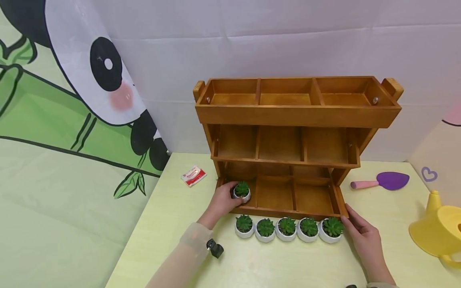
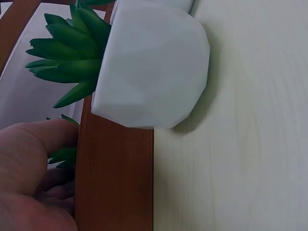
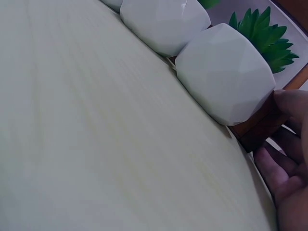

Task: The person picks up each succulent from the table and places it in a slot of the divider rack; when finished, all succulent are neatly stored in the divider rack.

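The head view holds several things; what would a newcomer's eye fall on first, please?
Probably the three-tier wooden shelf, just right of centre. Next come five potted succulents lined up before it, with a sixth plant in the left hand. A big panda print fills the upper left.

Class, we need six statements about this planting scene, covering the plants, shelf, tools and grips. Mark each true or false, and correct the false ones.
1. The left grip holds a potted plant at the lowest tier of the wooden shelf. True.
2. Four plants stand in front of the shelf. False: five plants stand there in a row.
3. The watering can is yellow. True.
4. The scoop lies right of the shelf. True.
5. The right grip holds the scoop. False: the right grip holds the shelf's front right corner.
6. The packet lies right of the shelf. False: the packet lies left.
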A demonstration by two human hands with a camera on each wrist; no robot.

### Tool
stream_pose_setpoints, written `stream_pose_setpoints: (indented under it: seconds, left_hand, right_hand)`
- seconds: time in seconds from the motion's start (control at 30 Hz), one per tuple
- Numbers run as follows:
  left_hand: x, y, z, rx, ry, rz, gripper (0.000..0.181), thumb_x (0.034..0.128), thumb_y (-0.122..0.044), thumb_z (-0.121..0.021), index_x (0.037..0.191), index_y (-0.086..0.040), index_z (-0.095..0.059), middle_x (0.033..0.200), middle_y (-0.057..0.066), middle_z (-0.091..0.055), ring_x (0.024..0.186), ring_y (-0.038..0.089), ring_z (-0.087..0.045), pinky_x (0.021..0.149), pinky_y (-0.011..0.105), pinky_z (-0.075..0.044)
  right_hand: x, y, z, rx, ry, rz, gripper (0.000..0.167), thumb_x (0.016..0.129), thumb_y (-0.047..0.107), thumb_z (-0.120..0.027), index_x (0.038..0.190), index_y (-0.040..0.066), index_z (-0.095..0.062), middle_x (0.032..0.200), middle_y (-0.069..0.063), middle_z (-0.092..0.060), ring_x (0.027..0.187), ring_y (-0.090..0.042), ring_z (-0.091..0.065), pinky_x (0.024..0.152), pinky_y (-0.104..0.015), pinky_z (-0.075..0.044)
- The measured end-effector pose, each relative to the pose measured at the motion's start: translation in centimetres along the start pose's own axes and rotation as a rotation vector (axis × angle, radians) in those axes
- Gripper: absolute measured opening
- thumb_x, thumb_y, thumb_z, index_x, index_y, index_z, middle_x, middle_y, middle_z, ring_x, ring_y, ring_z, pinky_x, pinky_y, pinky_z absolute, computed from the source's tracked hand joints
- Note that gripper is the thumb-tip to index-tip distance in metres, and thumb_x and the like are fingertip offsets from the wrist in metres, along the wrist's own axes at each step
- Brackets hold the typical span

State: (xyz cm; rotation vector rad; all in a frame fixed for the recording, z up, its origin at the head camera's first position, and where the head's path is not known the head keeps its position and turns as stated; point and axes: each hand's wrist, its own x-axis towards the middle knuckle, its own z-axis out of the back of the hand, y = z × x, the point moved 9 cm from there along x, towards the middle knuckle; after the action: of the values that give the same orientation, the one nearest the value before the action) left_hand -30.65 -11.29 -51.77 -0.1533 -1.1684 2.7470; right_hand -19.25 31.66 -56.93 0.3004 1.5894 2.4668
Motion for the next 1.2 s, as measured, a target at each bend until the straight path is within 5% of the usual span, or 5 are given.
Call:
stream_pose_setpoints:
  seconds: [0.67,1.2]
  left_hand:
    - [-0.2,0.4,0.3,-0.066,-0.010,0.028,0.059,0.0880,-0.012,-0.084,0.141,-0.002,-0.061,0.133,0.016,-0.065,0.118,0.032,-0.062,0.103,0.049,-0.054]
    - [-2.4,0.9,1.5,-0.321,-0.077,-0.046,0.054,0.0914,-0.003,-0.079,0.141,0.000,-0.059,0.142,0.016,-0.061,0.132,0.035,-0.058,0.108,0.042,-0.049]
  right_hand:
    - [-0.1,-0.2,0.0,-0.026,-0.005,-0.040,0.057,0.104,0.039,-0.065,0.154,0.015,-0.052,0.150,-0.012,-0.052,0.116,0.018,-0.048,0.090,-0.002,-0.043]
    - [0.0,-0.1,0.0,-0.004,-0.009,-0.017,0.055,0.104,0.035,-0.066,0.154,0.015,-0.053,0.148,-0.011,-0.053,0.114,0.018,-0.050,0.089,-0.003,-0.045]
